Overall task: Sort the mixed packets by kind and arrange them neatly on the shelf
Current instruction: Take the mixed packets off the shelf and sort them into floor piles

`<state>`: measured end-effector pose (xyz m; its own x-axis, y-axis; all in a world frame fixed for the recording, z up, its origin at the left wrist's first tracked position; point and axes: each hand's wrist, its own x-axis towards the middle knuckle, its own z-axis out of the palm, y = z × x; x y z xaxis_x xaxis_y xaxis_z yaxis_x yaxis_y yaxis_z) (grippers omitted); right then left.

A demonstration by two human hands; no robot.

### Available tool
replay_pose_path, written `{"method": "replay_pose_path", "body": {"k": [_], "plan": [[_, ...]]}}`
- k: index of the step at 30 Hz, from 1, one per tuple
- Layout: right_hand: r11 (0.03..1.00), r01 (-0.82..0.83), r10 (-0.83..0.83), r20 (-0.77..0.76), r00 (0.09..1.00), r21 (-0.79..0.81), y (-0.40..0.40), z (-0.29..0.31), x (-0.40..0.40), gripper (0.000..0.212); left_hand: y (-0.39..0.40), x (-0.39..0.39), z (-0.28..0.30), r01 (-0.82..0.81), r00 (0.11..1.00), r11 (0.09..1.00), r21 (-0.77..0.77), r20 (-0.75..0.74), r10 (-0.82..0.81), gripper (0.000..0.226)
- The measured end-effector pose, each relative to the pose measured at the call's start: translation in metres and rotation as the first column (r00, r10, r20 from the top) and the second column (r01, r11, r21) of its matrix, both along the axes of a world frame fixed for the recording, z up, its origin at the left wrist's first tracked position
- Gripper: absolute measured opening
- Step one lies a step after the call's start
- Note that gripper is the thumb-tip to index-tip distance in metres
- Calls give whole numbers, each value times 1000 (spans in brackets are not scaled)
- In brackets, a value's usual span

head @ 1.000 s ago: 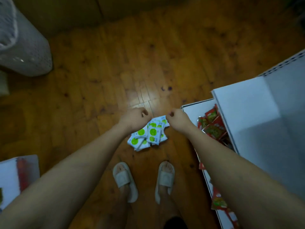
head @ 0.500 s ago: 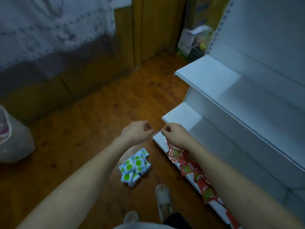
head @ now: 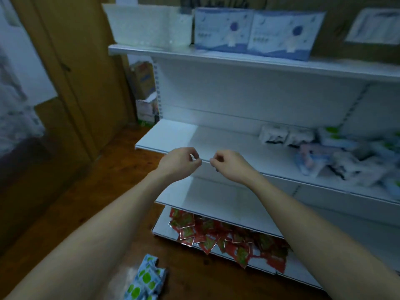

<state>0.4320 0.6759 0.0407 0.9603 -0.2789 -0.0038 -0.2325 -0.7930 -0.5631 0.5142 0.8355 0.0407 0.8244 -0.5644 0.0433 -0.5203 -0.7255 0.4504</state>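
- Bottom shelf (head: 164,229): heap of red packets (head: 225,237).
- Middle shelf (head: 205,146): blurred pale packets (head: 337,156) at its right end.
- Floor (head: 97,204): green-dotted packets (head: 145,280).
- Left hand (head: 178,162) and right hand (head: 230,165): fingers curled, holding nothing visible, in front of the middle shelf's edge.

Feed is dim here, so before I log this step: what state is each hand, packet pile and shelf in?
left hand: fingers curled, holding nothing visible
right hand: fingers curled, holding nothing visible
green-dotted packets: heaped on the floor
red packets: scattered loose on the bottom shelf
middle shelf: left part bare, mixed pale packets jumbled at right
top shelf: blue boxes standing upright
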Motion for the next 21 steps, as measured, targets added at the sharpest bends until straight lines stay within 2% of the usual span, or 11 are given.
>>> {"method": "replay_pose_path", "body": {"k": [7,11,15,19,21], "plan": [[985,156,-164,109,980,79,-88,25,-75,25,-100,-58,33,181,983,984,6,27,-181,23],[968,213,-230,124,965,134,-144,23,-133,27,-167,-102,36,267,964,962,-54,0,-267,20],[940,260,-287,101,952,219,-205,12,-204,25,-240,-157,30,342,938,936,-89,-31,-345,18],[913,303,-330,58,942,272,-261,-1,-264,23,-303,-206,17,384,916,912,-141,-68,-396,30],[900,322,-354,58,934,295,-283,-6,-284,22,-326,-226,10,388,911,909,-151,-86,-403,28]]}}
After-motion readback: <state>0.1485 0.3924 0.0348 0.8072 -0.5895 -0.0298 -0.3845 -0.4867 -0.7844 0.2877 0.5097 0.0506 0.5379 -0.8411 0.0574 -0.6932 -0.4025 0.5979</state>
